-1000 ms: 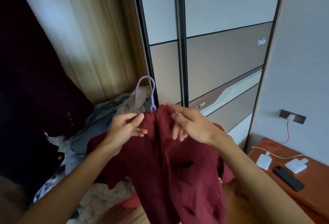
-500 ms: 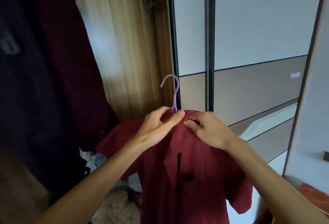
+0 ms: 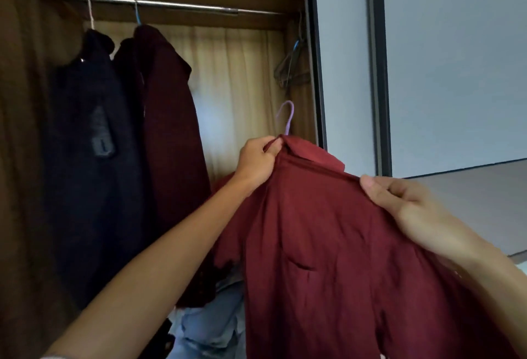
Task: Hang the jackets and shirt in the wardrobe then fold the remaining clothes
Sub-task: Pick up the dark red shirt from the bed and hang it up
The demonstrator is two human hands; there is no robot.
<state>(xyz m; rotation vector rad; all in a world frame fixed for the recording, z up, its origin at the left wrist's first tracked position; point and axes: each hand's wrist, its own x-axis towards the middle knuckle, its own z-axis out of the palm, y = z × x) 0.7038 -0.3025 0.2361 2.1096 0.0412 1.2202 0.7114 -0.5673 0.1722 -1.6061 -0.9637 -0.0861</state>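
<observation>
Head view, shirt-hanging step. Left hand (image 3: 256, 165) grips the red shirt (image 3: 328, 244) at its collar, fingers curled round the base of the purple hanger hook (image 3: 288, 116). Right hand (image 3: 405, 204) pinches the shirt's shoulder seam between thumb and fingers. The shirt is held up below the wardrobe rail (image 3: 171, 4), under its unoccupied end and well apart from it. To do this step well, the hook should probably rise above the rail, open side toward it, then settle beside the maroon jacket (image 3: 168, 145), the right hand steadying the shoulder on the hanger. The shirt appears soft and creased, with a folded collar and a chest pocket slit.
</observation>
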